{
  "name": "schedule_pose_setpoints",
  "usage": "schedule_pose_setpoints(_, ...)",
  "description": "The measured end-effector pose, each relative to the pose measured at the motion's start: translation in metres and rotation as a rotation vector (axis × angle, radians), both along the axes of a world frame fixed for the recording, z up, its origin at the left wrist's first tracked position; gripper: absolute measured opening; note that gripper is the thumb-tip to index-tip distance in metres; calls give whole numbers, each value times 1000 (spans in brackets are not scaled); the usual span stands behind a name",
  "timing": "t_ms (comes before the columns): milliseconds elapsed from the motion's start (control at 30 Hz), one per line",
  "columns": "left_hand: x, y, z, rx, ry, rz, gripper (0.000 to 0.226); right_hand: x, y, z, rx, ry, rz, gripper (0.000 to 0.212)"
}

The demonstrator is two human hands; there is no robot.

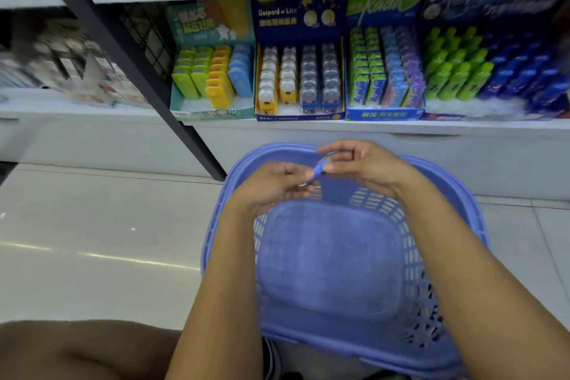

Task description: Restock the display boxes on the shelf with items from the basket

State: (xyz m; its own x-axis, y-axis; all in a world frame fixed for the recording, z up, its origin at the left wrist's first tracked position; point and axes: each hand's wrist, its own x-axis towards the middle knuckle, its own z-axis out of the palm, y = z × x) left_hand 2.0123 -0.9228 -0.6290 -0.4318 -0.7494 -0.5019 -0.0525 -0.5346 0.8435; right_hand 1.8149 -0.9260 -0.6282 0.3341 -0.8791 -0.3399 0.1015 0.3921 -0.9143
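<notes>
Shelf (339, 125) behind | basket (462, 203) below | both hands (274, 188) (364, 163) pinch blue item (319, 168)

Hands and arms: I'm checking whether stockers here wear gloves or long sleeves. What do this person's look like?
Both the left hand and right hand are bare: no gloves, and no rings or watch visible. Both forearms are uncovered up to the bottom edge of the picture; no sleeve shows.
</notes>
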Motion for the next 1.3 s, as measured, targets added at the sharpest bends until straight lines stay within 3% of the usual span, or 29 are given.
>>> schedule_pose_setpoints(133,-27,-3,29,-386,-79,249,23,-5,2,37,-34,-22,-268,14)
schedule_pose_setpoints(300,-66,-4,49,-651,-181,279,31,-18,0,68,-294,158,-453,10)
schedule_pose_setpoints(367,-76,-6,50,-747,-278,187,41,-34,-9,76,-436,375,-586,15)
schedule_pose_setpoints(433,-83,-11,47,-897,-499,-13,51,-51,-19,83,-589,685,-604,16)
schedule_pose_setpoints(500,-89,-19,44,-988,-679,-201,59,-62,-29,86,-680,915,-489,17)
schedule_pose_setpoints(600,-95,-27,41,-1081,-861,-348,65,-65,-41,87,-704,1074,-322,24)
schedule_pose_setpoints(1000,-101,-32,45,-1231,-997,-341,63,-65,-60,99,-659,1238,-37,26)
schedule_pose_setpoints(1300,-100,-34,48,-1208,-992,-366,65,-64,-53,96,-661,1196,-188,21)
